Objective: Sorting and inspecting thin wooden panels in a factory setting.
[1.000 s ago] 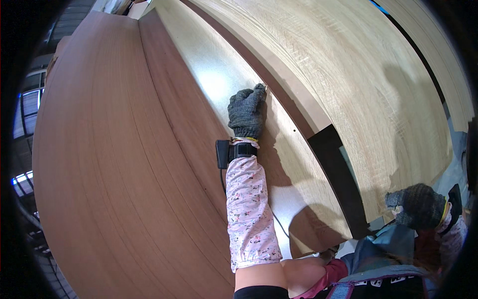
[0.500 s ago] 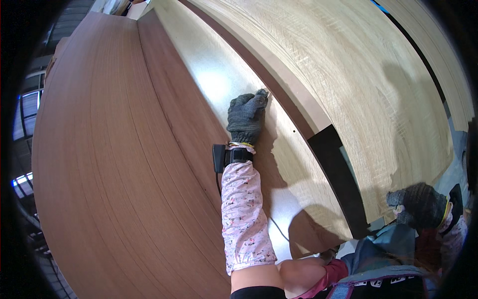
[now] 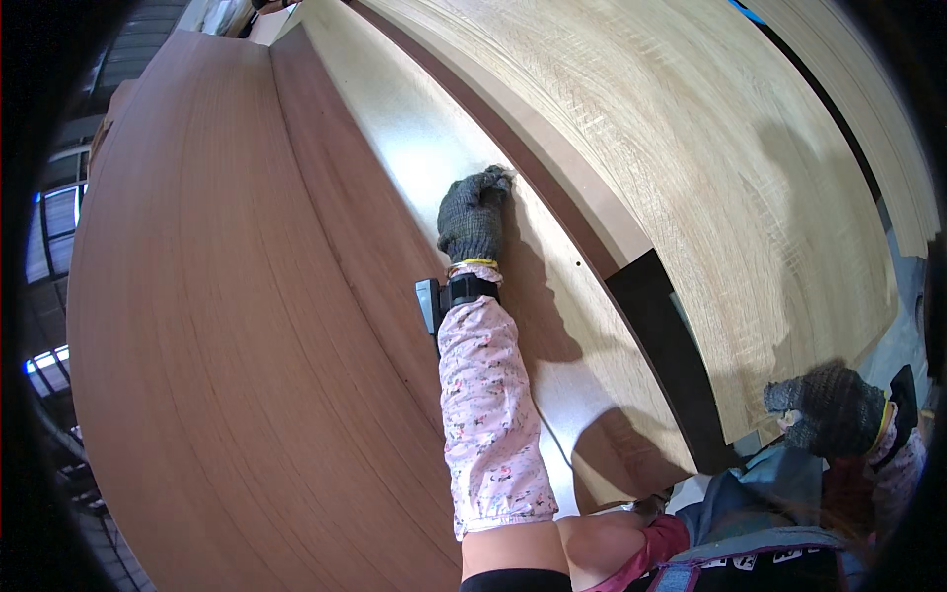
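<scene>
Gloved left hand [image 3: 473,219] pressed on a pale board [image 3: 434,148].

The long pale board lies between a reddish-brown veneer panel [image 3: 217,326] and a light oak-grain panel [image 3: 710,168]; its surface is smooth and glossy. The left hand rests flat on it, fingers loose, gripping nothing. The gloved right hand [image 3: 824,409] hangs curled at the lower right, holding nothing visible.

A woodworking shop, by the look of it.
Large wood-veneer panels [image 3: 227,326] and pale oak-grain boards [image 3: 710,168] lean stacked together, handled with knitted work gloves [image 3: 472,219], beside industrial windows [image 3: 54,212].
</scene>
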The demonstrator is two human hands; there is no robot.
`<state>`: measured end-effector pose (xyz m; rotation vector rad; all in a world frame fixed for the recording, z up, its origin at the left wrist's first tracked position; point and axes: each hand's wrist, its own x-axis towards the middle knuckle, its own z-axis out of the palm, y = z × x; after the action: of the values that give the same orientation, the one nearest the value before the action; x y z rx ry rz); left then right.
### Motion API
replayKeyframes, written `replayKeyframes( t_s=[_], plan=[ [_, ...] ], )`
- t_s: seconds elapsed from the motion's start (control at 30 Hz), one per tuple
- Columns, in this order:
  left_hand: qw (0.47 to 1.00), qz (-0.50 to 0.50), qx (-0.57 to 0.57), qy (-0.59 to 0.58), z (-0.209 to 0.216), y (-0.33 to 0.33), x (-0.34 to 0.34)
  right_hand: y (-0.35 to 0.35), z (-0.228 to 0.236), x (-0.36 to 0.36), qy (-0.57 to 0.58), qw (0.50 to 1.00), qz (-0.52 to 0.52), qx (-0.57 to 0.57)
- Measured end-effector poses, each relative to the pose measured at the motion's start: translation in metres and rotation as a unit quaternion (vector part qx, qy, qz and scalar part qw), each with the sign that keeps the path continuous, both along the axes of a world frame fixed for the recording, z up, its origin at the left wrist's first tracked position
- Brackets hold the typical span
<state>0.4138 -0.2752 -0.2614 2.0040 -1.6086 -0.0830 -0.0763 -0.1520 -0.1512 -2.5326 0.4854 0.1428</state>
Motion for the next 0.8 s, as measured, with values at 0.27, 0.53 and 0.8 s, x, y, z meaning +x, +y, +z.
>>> replayKeyframes(
  t_s=[0.27, 0.53, 0.8],
  plan=[
    [0.989, -0.014, 0.068, 0.129, 0.000, 0.002, -0.009, -0.009, 0.019, 0.015, 0.001, 0.999, 0.031, -0.027],
    [0.993, 0.040, 0.091, 0.062, 0.006, -0.012, -0.022, -0.009, 0.004, 0.004, -0.088, 0.994, 0.063, 0.009],
    [0.969, -0.008, 0.243, -0.038, 0.041, -0.006, -0.045, -0.009, -0.010, 0.012, -0.049, 0.997, 0.056, 0.036]
  ],
)
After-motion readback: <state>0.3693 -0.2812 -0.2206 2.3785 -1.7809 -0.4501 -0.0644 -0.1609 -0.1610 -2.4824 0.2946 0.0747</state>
